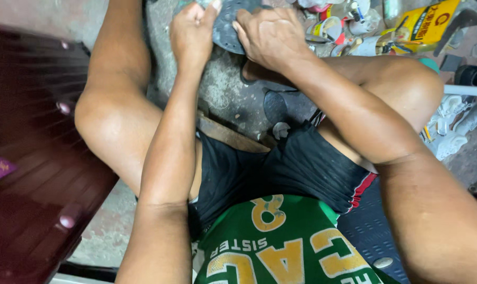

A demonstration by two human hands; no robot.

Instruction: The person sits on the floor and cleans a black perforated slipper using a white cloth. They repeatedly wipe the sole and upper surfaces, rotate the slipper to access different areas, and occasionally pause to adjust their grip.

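Both my hands work at the top of the head view on a flat dark grey piece with small holes [226,29], which looks like a shoe sole or insole. My left hand [192,29] pinches its left edge, thumb up. Over its right side my right hand [270,34] closes, fingers curled on it. Most of the piece is hidden behind my fingers. My bare knees spread to either side, and a rough concrete floor [225,94] lies below the hands.
A dark red wooden panel [28,158] fills the left. Glue tins, small pots and a yellow box [422,23] crowd the top right. White moulded parts [451,131] lie at the right. Another dark sole piece [275,105] and a wooden strip [228,135] rest on the floor.
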